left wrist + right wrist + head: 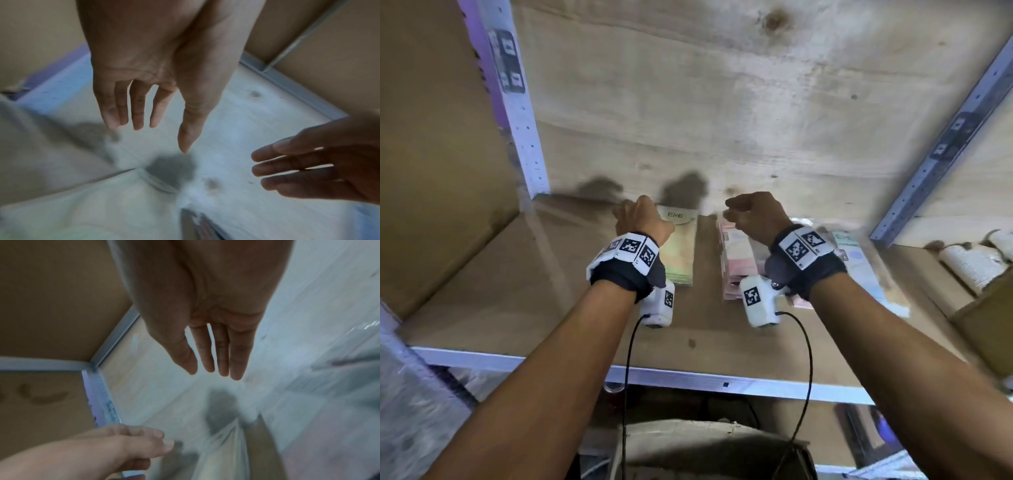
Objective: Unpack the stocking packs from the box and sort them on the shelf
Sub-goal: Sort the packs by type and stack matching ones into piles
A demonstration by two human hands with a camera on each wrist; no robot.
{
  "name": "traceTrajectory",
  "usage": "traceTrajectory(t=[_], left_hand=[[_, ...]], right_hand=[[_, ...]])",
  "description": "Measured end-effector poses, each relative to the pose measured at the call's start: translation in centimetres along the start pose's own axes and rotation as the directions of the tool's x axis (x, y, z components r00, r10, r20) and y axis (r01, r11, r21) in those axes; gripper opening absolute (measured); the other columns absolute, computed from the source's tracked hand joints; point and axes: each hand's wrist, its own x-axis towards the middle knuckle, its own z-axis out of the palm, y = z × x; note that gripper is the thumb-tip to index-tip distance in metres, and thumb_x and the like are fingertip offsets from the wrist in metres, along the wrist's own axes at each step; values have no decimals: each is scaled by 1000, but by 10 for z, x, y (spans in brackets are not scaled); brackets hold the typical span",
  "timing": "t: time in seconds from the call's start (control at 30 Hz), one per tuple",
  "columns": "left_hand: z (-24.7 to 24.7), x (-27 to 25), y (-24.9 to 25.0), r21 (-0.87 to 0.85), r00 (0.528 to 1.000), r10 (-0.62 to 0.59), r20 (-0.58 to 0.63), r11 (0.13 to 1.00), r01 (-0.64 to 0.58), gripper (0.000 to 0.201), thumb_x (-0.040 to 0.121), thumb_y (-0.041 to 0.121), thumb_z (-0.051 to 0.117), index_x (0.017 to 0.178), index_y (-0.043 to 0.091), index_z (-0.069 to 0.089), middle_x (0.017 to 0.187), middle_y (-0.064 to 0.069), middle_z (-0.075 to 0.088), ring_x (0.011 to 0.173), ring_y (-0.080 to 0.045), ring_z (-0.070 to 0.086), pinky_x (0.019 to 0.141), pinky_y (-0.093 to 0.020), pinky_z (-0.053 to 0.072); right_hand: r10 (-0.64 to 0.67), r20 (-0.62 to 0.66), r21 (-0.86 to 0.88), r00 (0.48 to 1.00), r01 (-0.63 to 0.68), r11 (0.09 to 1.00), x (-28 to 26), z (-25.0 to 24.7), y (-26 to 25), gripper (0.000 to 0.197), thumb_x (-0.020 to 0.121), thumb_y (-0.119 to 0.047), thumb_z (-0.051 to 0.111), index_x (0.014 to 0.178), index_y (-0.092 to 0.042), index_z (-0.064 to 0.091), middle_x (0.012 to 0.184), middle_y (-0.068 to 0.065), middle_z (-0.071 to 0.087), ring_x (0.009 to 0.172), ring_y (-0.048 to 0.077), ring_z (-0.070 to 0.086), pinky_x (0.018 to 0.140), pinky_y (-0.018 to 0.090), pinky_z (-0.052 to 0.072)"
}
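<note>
Hard to make out in both wrist views: shelf [482, 308] surface and packs smeared by motion blur, labels unreadable there. From the head view, both hands over the far part of the shelf, near the plywood back panel [722, 102]. Left hand [642, 219] above the far end of the green stocking pack [683, 253]; contact with it impossible to tell, fingers hidden behind the knuckles. Right hand [755, 216] over the far end of the pink stack of packs [736, 260], fingers likewise hidden. Only in the wrist views: left hand [148, 78] with fingers straight and slack, grasping nothing; right hand [209, 324] likewise loose, fingers extended, nothing held. Blue pack [859, 263] right of the pink stack, partly covered by the right wrist band. White rolled items [969, 263] at far right, cut off by the frame edge. Box not identifiable in any view.
</note>
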Motion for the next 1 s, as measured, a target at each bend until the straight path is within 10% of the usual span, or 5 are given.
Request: traceTrajectory(t=[0.13,0.4,0.57,0.73,1.0], left_hand=[[16,-33,45,-131,976,198,96,974,-184,55,81,38,72,127,14,55,136,-12,54,124,-31,51,97,-34,46],[57,-56,73,-230,885,216,413,965,-129,34,93,32,65,119,11,64,122,-6,67,91,-19,60,64,-19,44],[65,-53,74,-203,877,139,460,978,-48,23,86,32,73,101,18,61,113,-5,68,86,-19,60,65,-24,47],[71,-53,75,-140,867,91,489,990,-24,47,82,32,79,117,5,61,113,-10,67,103,-29,67,75,-28,50],[75,-53,74,-106,871,61,488,994,-10,51,81,31,80,117,1,60,112,-13,68,104,-32,67,74,-30,49]], right_hand=[[92,-75,-62,993,-97,993,-13,-35,37,32,88,-26,67,119,-19,70,121,2,70,113,19,63,93,18,41],[229,78,-244,970,-204,948,-22,-28,80,34,86,-26,64,117,-11,68,117,10,68,104,25,63,87,30,51],[317,191,-285,929,-256,924,-18,-19,77,45,87,-29,62,124,-3,59,112,15,68,96,28,65,81,34,55],[311,233,-346,921,-220,912,-18,-11,73,59,91,-28,60,140,0,45,107,16,68,83,24,61,53,23,44],[315,208,-407,926,-211,889,-20,-8,70,40,93,-30,60,116,3,63,113,17,68,103,29,64,82,31,53]])
